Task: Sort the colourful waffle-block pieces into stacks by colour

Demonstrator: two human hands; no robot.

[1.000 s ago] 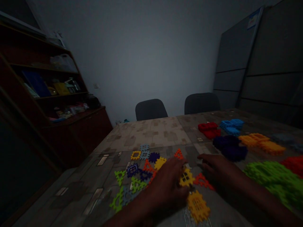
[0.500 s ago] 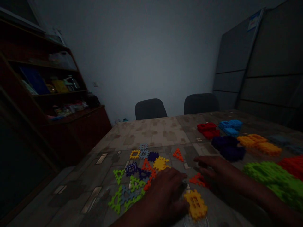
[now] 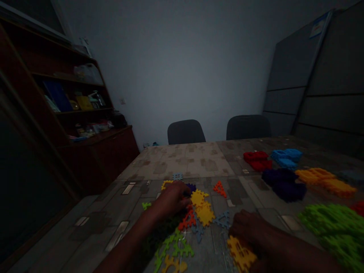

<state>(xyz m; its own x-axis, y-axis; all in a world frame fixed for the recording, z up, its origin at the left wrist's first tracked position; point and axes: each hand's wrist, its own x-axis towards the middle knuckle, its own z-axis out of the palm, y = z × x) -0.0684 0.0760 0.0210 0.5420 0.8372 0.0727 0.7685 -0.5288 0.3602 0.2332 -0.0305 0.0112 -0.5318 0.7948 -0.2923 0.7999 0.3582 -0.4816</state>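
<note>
Dim room, patterned tabletop (image 3: pixel 199 159) backed by a pale wall (image 3: pixel 182 68), with two grey chairs (image 3: pixel 186 131) set behind its far edge. Loose toothed plastic pieces are spread nearer the tabletop's left edge than the stacks, which are lined toward its right edge: red stack (image 3: pixel 257 160), blue stack (image 3: pixel 287 157), purple stack (image 3: pixel 284 184), green stack (image 3: pixel 335 227). Left hand (image 3: pixel 176 197) is placed over the loose pieces, fingers bent downward and only slightly parted, just beside a purple piece (image 3: pixel 191 187); whether anything is pinched cannot be told, fingertips being shadowed. Right hand (image 3: pixel 247 229) is laid against an orange-yellow stack (image 3: pixel 240 253) toward the near edge, fingers curled together, stack touched; a firm grasp cannot be confirmed, since its right side is covered by the hand. Yellow pieces (image 3: pixel 204 214) and a grey triangle (image 3: pixel 222 220) are seen between the hands. Yellow frame (image 3: pixel 167 184) is partly hidden by the left hand. Green pieces (image 3: pixel 182 246) are partly shadowed; a bottom yellow piece (image 3: pixel 172 265) is cut off, as is the tabletop's near edge.
</note>
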